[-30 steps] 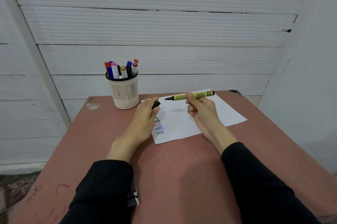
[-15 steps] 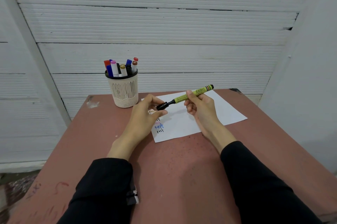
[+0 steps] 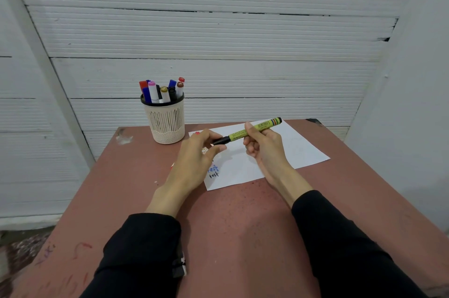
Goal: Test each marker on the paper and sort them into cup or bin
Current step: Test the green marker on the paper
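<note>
Marker [image 3: 250,130] between hands, cap [image 3: 220,140] in left

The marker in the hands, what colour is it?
Yellow-green marker with a black cap end; head view.

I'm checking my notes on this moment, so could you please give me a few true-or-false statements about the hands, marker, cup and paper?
1. The right hand holds the green marker above the paper. True.
2. The left hand rests flat on the table. False: its fingers pinch the marker's black cap end.
3. The cup holds several markers. True.
4. The paper is blank. False: "test" is written on it.
</note>
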A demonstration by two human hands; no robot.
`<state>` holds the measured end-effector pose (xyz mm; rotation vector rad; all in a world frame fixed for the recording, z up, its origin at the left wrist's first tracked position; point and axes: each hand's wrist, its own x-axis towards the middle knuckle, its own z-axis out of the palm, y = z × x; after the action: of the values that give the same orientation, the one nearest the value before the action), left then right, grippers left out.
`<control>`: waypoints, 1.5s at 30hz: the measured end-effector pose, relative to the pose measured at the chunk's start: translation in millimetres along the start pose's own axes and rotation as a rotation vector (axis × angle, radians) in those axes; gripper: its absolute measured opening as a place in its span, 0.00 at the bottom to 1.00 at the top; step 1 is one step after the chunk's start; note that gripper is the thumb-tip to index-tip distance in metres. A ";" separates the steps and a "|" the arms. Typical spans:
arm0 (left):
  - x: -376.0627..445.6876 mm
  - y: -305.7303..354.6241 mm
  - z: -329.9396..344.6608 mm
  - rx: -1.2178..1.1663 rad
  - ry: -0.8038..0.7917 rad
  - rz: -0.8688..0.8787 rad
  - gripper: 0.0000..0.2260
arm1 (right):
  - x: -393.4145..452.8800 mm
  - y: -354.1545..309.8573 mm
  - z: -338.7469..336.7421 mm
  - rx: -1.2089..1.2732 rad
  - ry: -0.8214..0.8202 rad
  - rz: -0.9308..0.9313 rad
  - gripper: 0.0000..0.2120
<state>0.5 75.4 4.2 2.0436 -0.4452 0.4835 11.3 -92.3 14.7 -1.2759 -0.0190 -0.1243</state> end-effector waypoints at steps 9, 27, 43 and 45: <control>-1.6 4.6 8.1 0.190 0.019 0.059 0.10 | -4.0 -0.2 5.8 0.072 -0.053 -0.021 0.07; 5.7 29.1 -20.8 -0.299 0.514 -0.053 0.05 | 3.0 19.3 -4.8 -0.758 0.088 -0.126 0.13; 45.6 14.0 -124.0 0.296 0.653 0.080 0.13 | 16.0 51.2 43.9 -1.453 -0.194 -0.383 0.13; 58.4 6.9 -118.4 0.336 0.552 0.014 0.16 | 15.8 51.6 42.8 -1.439 -0.195 -0.389 0.14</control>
<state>28.3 168.3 93.9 2.1034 -0.0424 1.1537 34.7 -38.0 -20.7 -2.7108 -0.4072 -0.3860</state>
